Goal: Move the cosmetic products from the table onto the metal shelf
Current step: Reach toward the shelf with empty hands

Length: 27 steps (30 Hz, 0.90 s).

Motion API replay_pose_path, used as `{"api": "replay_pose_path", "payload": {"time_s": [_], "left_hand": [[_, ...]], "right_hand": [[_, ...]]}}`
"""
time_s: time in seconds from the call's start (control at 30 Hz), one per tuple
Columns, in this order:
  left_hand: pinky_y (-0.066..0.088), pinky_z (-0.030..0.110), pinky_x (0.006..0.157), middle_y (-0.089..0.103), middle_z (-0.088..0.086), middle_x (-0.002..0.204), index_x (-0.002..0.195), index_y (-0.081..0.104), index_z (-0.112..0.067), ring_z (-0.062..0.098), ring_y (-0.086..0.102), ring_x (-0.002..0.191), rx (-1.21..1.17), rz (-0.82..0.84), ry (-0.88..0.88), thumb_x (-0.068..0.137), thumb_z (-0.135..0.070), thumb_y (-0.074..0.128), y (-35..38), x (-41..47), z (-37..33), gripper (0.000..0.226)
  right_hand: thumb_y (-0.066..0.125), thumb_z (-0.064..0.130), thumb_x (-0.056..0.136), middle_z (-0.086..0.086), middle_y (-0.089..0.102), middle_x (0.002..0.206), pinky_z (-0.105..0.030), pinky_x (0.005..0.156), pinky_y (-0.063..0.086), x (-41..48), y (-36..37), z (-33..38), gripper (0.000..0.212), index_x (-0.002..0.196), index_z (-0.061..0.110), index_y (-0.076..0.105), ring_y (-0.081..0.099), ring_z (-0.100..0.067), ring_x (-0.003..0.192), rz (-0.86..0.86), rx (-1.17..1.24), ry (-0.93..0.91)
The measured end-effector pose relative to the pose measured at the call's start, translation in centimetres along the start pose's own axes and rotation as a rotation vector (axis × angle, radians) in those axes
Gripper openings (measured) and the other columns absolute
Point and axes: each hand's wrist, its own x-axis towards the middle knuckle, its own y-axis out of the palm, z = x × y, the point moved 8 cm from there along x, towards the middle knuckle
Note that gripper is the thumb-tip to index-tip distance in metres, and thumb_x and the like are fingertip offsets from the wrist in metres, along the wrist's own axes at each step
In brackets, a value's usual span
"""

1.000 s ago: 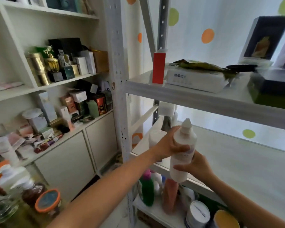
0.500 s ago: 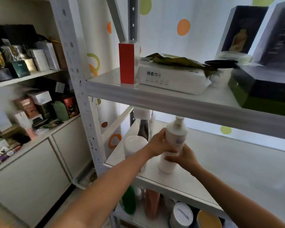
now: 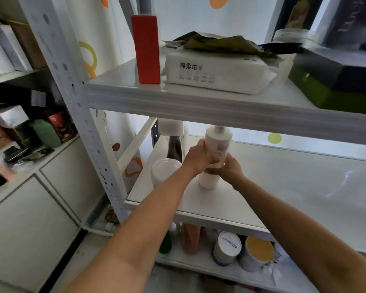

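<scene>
Centre frame: tall white pump bottle [image 3: 217, 149] stands upright on the middle board of the metal shelf [image 3: 283, 187], base at or just touching the surface, just right of a white-lidded jar [image 3: 165, 170]. Left hand [image 3: 198, 158] and right hand [image 3: 228, 169] both wrap its lower body, fingers curled round it. Likely rigid, smooth plastic, slick and tippy if full; best held round the body, not by the pump.
</scene>
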Motion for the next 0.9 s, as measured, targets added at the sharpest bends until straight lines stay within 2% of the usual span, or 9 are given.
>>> {"api": "replay_pose_path", "payload": {"time_s": [0.1, 0.2, 0.37, 0.47, 0.6, 0.7, 0.83, 0.9], "left_hand": [[0.047, 0.038, 0.093, 0.058, 0.013, 0.128, 0.131, 0.043, -0.005, 0.033, 0.056, 0.116, 0.028, -0.018, 0.013, 0.083, -0.023, 0.073, 0.1, 0.3, -0.3, 0.059], [0.048, 0.04, 0.092, 0.058, 0.014, 0.127, 0.13, 0.043, -0.004, 0.034, 0.056, 0.116, 0.031, -0.025, 0.02, 0.082, -0.02, 0.074, 0.1, 0.6, -0.4, 0.059], [0.045, 0.04, 0.098, 0.057, 0.016, 0.129, 0.132, 0.041, -0.003, 0.034, 0.055, 0.118, 0.069, -0.032, 0.06, 0.084, -0.021, 0.072, 0.7, 1.2, -0.4, 0.059], [0.045, 0.036, 0.094, 0.057, 0.014, 0.129, 0.13, 0.042, -0.004, 0.033, 0.056, 0.118, 0.066, -0.053, 0.068, 0.085, -0.025, 0.072, 0.5, 1.8, 0.0, 0.058], [0.045, 0.031, 0.09, 0.057, 0.015, 0.129, 0.128, 0.043, -0.001, 0.033, 0.056, 0.117, 0.069, -0.058, 0.068, 0.083, -0.021, 0.074, 0.9, 2.3, -0.1, 0.058], [0.047, 0.037, 0.096, 0.057, 0.016, 0.129, 0.128, 0.043, -0.001, 0.033, 0.056, 0.117, 0.089, -0.068, 0.064, 0.082, -0.021, 0.074, 0.8, 2.4, 0.0, 0.058], [0.045, 0.031, 0.084, 0.059, 0.015, 0.125, 0.124, 0.046, -0.002, 0.032, 0.058, 0.112, 0.083, -0.059, 0.061, 0.081, -0.02, 0.075, 0.9, 3.6, 0.4, 0.055], [0.043, 0.029, 0.082, 0.059, 0.014, 0.126, 0.125, 0.046, -0.002, 0.032, 0.058, 0.112, 0.06, -0.083, 0.069, 0.081, -0.019, 0.075, 0.9, 4.3, 0.4, 0.056]], "right_hand": [[0.084, 0.032, 0.064, -0.007, 0.064, 0.116, -0.045, 0.087, 0.053, 0.2, -0.2, -0.2, 0.068, 0.121, 0.012, 0.052, 0.061, -0.028, 0.102, -0.021, -0.052, 0.03], [0.082, 0.035, 0.067, -0.007, 0.064, 0.115, -0.039, 0.088, 0.052, 0.3, -0.4, -0.3, 0.065, 0.12, 0.011, 0.053, 0.061, -0.027, 0.105, -0.054, -0.119, 0.06], [0.079, 0.045, 0.068, -0.005, 0.067, 0.108, -0.029, 0.074, 0.048, 0.7, -0.4, -0.2, 0.059, 0.114, 0.014, 0.058, 0.063, -0.023, 0.095, -0.054, -0.209, 0.081], [0.076, 0.044, 0.072, -0.006, 0.067, 0.107, -0.028, 0.073, 0.045, 0.8, -0.2, 0.4, 0.054, 0.113, 0.013, 0.059, 0.063, -0.023, 0.095, -0.053, -0.218, 0.067], [0.076, 0.044, 0.072, -0.008, 0.067, 0.107, -0.028, 0.073, 0.045, 0.8, -0.5, 0.1, 0.054, 0.113, 0.012, 0.06, 0.064, -0.024, 0.095, -0.066, -0.213, 0.081], [0.078, 0.042, 0.071, -0.008, 0.067, 0.107, -0.028, 0.072, 0.044, 0.7, -0.7, 0.3, 0.055, 0.113, 0.012, 0.06, 0.064, -0.025, 0.095, -0.075, -0.205, 0.085], [0.078, 0.039, 0.07, -0.008, 0.067, 0.107, -0.031, 0.078, 0.051, 1.4, -0.7, -0.3, 0.053, 0.113, 0.012, 0.063, 0.064, -0.025, 0.096, -0.082, -0.173, 0.106], [0.077, 0.041, 0.07, -0.007, 0.068, 0.106, -0.03, 0.075, 0.05, 2.4, -0.6, -0.5, 0.051, 0.111, 0.013, 0.063, 0.064, -0.025, 0.095, -0.088, -0.188, 0.077]]}}
